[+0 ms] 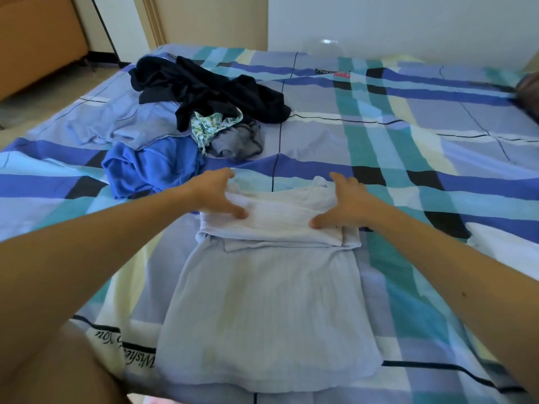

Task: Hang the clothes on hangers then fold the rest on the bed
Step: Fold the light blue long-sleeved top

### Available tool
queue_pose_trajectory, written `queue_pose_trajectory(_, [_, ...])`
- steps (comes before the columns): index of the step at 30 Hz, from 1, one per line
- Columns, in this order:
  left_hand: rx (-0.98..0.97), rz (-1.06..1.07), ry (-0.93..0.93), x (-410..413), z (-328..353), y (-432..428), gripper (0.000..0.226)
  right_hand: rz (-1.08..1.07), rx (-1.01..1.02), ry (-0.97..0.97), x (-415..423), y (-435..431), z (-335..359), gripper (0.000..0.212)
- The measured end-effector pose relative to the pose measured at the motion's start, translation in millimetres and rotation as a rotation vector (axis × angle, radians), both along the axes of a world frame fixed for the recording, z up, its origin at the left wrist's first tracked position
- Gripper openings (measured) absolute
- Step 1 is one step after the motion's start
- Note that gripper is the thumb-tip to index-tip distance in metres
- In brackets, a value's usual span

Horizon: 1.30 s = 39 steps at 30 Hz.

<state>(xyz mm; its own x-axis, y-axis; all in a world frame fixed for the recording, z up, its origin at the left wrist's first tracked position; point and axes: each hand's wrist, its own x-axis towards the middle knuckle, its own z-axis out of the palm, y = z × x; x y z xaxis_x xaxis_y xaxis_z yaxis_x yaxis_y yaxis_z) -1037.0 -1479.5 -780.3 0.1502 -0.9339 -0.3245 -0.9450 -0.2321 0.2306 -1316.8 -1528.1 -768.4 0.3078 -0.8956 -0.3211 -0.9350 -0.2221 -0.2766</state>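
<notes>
A pale blue-white top (268, 310) lies flat on the bed (423, 135) in front of me, its upper part folded down over itself into a white band (277, 220). My left hand (217, 193) grips the left end of that fold, fingers curled over the far edge and thumb on top. My right hand (344, 204) grips the right end the same way. Beyond the hands sits a heap of unfolded clothes: a black garment (210, 88), a light blue shirt (131, 123), a bright blue garment (151, 167), a green patterned piece (213, 126) and a grey one (239, 141).
The bed carries a plaid blue, teal and cream sheet. Its right half shows bare sheet, with a dark object (529, 91) at the far right edge. A wooden cabinet (38, 39) stands at the far left beyond the floor. A white wall runs behind the bed.
</notes>
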Motion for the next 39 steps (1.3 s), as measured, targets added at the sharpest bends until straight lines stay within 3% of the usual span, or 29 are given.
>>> queue_pose_trajectory(2, [0.094,-0.051,-0.013,-1.2,10.8,-5.8,0.064,-0.018,0.127,-0.003,0.9,-9.9,5.8,0.118])
queue_pose_trajectory(5, [0.101,-0.126,-0.016,-3.8,23.4,-12.1,0.037,-0.027,0.235,-0.023,2.9,-22.6,14.3,0.075])
queue_pose_trajectory(8, [-0.078,-0.126,-0.032,-4.5,34.4,-20.7,0.033,-0.092,0.187,-0.111,4.3,-30.8,23.3,0.046])
queue_pose_trajectory(12, [-0.347,-0.135,-0.057,-4.8,50.1,-31.4,0.028,-0.219,-0.088,-0.343,-0.8,-39.8,31.8,0.053])
queue_pose_trajectory(18, [-0.505,-0.343,-0.071,-6.7,73.1,-5.9,0.031,-0.057,-0.253,-0.422,-17.1,-7.3,44.4,0.026])
queue_pose_trajectory(21, [-0.49,-0.474,-0.034,-6.7,80.8,32.5,0.027,0.032,-0.256,-0.498,-32.3,24.1,46.8,0.016])
queue_pose_trajectory(24, [-0.246,-0.588,-0.076,-17.7,84.5,84.5,0.028,0.187,-0.144,-0.349,-46.9,70.5,49.5,0.027])
queue_pose_trajectory(26, [0.107,-0.655,-0.131,-26.0,84.7,114.6,0.02,0.385,0.107,0.005,-55.6,95.6,53.8,0.04])
queue_pose_trajectory(28, [0.427,-0.63,-0.11,-30.1,81.7,130.4,0.031,0.509,0.399,0.254,-60.0,108.7,56.1,0.038])
queue_pose_trajectory(30, [0.371,-0.605,0.0,-30.3,73.0,131.9,0.026,0.515,0.482,0.23,-59.6,109.7,57.2,0.033])
queue_pose_trajectory(32, [0.048,-0.529,0.104,-27.5,56.6,121.4,0.017,0.443,0.318,0.078,-55.0,99.8,54.4,0.034])
queue_pose_trajectory(34, [-0.142,-0.408,0.088,-22.7,35.0,109.0,0.026,0.314,0.095,-0.097,-48.9,86.3,46.3,0.03])
queue_pose_trajectory(36, [-0.101,-0.293,-0.005,-13.4,14.4,97.8,0.045,0.206,-0.026,-0.247,-43.3,73.3,30.2,0.026])
queue_pose_trajectory(39, [-0.013,-0.16,0.045,-2.4,-0.2,88.8,0.045,0.145,0.059,-0.251,-40.6,64.5,4.7,0.051])
